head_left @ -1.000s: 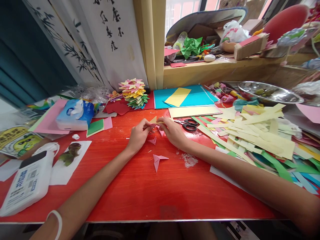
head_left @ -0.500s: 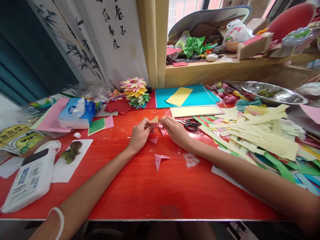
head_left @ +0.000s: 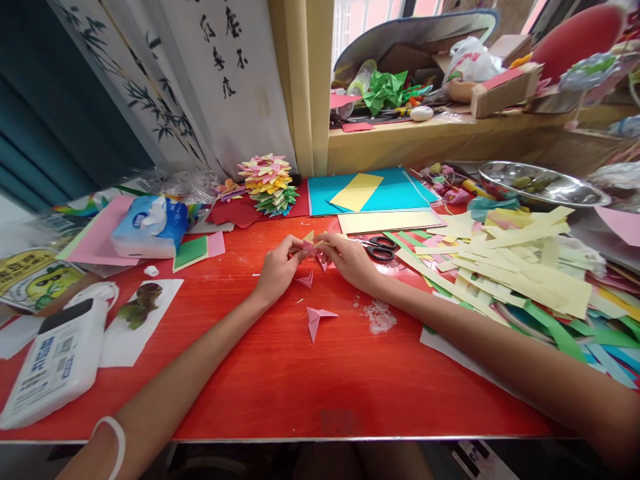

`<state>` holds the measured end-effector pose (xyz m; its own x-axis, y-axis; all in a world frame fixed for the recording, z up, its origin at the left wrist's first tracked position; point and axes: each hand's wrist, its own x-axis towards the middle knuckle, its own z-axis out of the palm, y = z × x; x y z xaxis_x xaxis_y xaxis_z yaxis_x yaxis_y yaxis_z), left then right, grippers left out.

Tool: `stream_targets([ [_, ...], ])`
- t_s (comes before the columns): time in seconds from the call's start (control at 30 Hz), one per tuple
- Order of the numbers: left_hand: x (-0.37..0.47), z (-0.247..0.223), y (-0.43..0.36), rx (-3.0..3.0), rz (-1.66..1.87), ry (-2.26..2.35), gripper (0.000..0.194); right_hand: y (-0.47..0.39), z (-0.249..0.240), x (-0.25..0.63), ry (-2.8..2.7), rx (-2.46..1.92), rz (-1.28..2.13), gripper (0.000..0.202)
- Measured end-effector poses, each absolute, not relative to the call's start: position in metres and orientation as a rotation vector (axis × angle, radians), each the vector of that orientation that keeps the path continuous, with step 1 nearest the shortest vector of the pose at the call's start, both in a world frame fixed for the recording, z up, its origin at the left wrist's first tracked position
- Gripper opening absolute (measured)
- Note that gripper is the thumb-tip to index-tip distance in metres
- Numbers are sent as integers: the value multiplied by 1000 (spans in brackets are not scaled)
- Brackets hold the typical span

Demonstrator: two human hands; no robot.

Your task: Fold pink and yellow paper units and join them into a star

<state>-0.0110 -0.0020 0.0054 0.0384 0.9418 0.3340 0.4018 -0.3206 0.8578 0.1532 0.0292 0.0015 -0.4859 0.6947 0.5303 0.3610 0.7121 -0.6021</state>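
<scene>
My left hand (head_left: 277, 267) pinches a small folded paper piece (head_left: 309, 241), pink with a yellow point standing up. Close against it is my right hand (head_left: 345, 259), fingers bent and closed around a thin pale stick (head_left: 320, 244) whose end meets the paper. Its exact shape is partly hidden by the fingers. Below the hands lie a small folded pink piece (head_left: 306, 280) and a larger pink folded triangle piece (head_left: 319, 320). Another pink piece (head_left: 324, 264) shows under my right fingers. Black-handled scissors (head_left: 380, 249) rest just right of that hand.
A layered ball of folded paper (head_left: 270, 185) stands at the back. Blue sheets (head_left: 395, 190) lie beside it, and many paper strips (head_left: 520, 267) cover the right side. Left are a tissue pack (head_left: 147, 227) and a white device (head_left: 55, 360). Whitish residue (head_left: 380, 317) marks the red table (head_left: 260, 387).
The view has shifted slightly. My right fingers have tilted a little, and the pale stick shows more clearly beside the folded paper, which my left hand still pinches.
</scene>
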Motion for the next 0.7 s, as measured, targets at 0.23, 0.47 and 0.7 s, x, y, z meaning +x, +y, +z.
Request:
stream_targets([
  [0.23, -14, 4, 1, 1599, 1356, 1322, 21, 32, 6, 155, -1900, -845, 986, 36],
  [0.47, -13, 5, 1, 1600, 1248, 1328, 26, 31, 8, 157, -1840, -810, 1187, 42],
  [0.7, -13, 6, -3, 1658, 1198, 1314, 22, 29, 8, 157, -1906, -842, 1024, 41],
])
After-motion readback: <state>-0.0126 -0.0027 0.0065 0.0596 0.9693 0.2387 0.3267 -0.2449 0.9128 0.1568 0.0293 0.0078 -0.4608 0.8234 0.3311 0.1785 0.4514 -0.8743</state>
